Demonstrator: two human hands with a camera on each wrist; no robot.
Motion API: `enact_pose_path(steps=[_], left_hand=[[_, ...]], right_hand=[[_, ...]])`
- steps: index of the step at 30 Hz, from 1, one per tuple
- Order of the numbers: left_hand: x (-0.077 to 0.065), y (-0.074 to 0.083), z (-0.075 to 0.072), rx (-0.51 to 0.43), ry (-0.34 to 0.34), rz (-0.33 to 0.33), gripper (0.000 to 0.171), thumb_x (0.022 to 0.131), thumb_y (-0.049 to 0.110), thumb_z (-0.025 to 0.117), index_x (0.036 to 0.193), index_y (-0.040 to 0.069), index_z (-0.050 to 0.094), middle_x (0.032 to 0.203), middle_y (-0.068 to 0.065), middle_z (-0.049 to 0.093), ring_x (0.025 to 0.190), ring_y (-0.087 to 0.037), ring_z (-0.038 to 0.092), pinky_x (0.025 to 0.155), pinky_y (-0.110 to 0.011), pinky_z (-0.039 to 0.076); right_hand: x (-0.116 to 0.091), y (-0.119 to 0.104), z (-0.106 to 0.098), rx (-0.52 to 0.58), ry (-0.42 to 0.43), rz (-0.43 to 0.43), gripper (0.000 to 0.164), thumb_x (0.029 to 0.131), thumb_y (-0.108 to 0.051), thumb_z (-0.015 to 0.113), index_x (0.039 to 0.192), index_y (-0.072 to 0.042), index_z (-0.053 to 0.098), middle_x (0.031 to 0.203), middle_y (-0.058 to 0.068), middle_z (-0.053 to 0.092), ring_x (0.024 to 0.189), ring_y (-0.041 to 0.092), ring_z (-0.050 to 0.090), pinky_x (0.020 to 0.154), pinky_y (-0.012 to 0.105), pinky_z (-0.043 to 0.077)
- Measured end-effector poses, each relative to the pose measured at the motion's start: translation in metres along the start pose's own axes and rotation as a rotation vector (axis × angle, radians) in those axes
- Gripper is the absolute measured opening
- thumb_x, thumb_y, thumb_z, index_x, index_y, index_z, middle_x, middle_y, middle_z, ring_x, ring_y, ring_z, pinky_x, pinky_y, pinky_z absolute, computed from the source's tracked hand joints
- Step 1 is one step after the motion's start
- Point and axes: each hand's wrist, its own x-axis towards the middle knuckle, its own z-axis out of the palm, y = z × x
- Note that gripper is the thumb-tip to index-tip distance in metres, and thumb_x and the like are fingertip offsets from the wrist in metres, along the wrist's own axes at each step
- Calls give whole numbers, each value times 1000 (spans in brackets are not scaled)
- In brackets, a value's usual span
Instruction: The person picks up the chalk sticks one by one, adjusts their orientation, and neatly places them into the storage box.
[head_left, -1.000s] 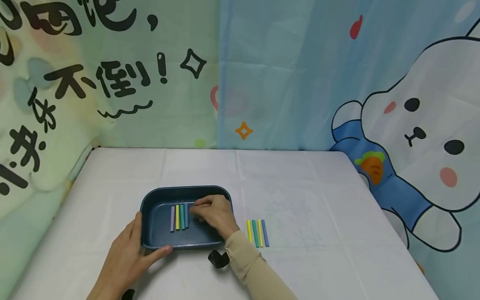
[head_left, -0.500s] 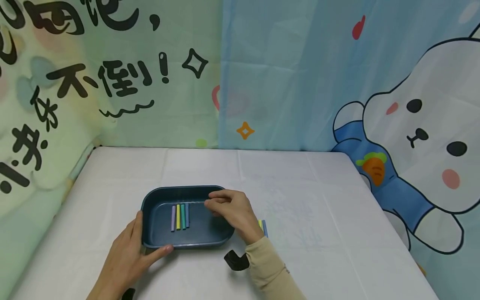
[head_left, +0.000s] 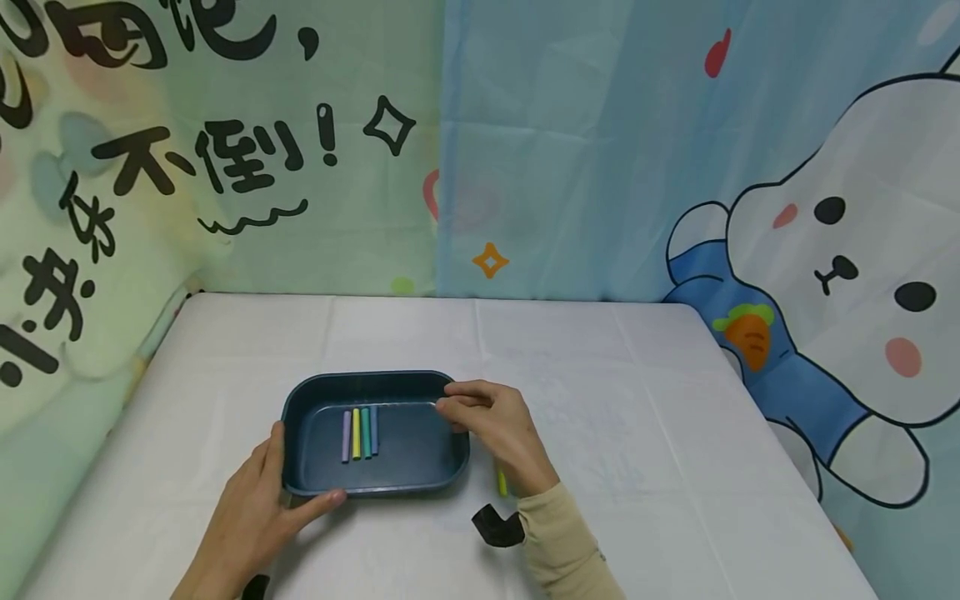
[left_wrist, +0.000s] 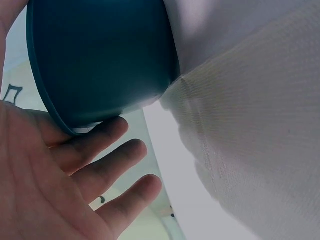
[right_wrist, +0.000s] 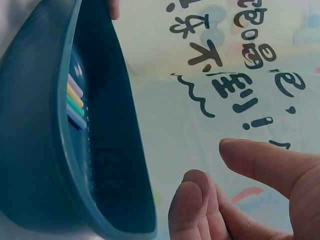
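In the head view my left hand (head_left: 255, 500) touches the left front corner of a dark blue tray (head_left: 405, 487), its thumb along the front rim. The left wrist view shows its outstretched fingers (left_wrist: 110, 167) against the tray's outer wall. A purple chalk stick (head_left: 347, 437), a yellow one (head_left: 356, 433), a green one (head_left: 366, 433) and a blue one (head_left: 374, 430) lie side by side in the tray. My right hand (head_left: 498, 425) hovers by the tray's right rim, thumb and fingers apart around nothing. Below it, part of another yellow chalk stick (head_left: 502, 482) shows on the cloth.
A white cloth (head_left: 637, 467) covers the table. Behind it hangs a printed backdrop (head_left: 562, 167) with lettering and a cartoon animal. A black band piece (head_left: 498, 527) sits by the right wrist.
My right hand has moved right, from beside the blue chalk stick inside the tray to its right rim. It now covers most of the chalk on the cloth. The left hand stays put.
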Motion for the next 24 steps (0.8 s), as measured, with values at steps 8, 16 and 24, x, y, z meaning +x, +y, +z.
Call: enact_pose_path(steps=[8,16,24], left_hand=[[0,1,0,-9,-5,-13,132,77,74,72,156,-14,13,148,-39,37,131,-52,45,104,-63,42],[0,1,0,-21,-19,-25,134,77,76,71,156,-13,11,149,-39,36,133,-53,43,104,-63,42],[0,0,0,-21,-24,-27,133,77,76,71,156,-13,11,150,-39,35,133,-53,42,105,-64,41]], right_hand=[[-1,6,-13,56,40,-3,40,87,-22,82,121,-3,72,106,11,73,96,31,70,88,46,57],[-6,15,-24,-22,112,37,40,87,-23,81,121,-3,72,106,10,73,94,24,70,85,41,58],[-15,25,-38,-77,163,94,40,86,-25,82,120,-5,73,106,8,74,96,24,71,88,43,56]])
